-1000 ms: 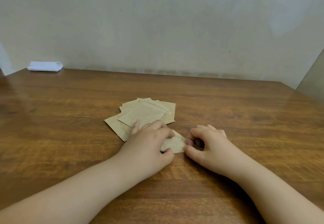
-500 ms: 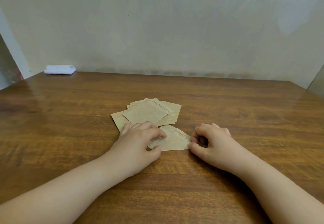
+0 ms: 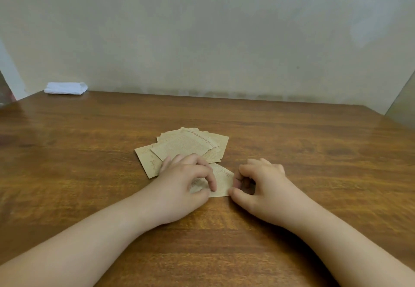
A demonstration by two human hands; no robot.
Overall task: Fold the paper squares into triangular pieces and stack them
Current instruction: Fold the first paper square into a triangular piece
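A loose pile of tan printed paper squares (image 3: 186,146) lies fanned out at the table's middle. Just in front of it lies one separate tan paper piece (image 3: 222,181), partly covered. My left hand (image 3: 184,185) rests on its left part, with curled index finger and thumb pinching it against the table. My right hand (image 3: 260,185) sits at the piece's right edge, fingers curled, thumb and fingertips pinching that edge. The piece's left half is hidden under my left hand.
The brown wooden table (image 3: 314,152) runs back to a plain wall. A folded white cloth (image 3: 66,88) lies at the far left corner. The table's right edge falls away at the far right.
My left index finger has slid rightward across the paper piece, and less of the piece shows between my hands. The right hand stays at its edge. The pile has not moved.
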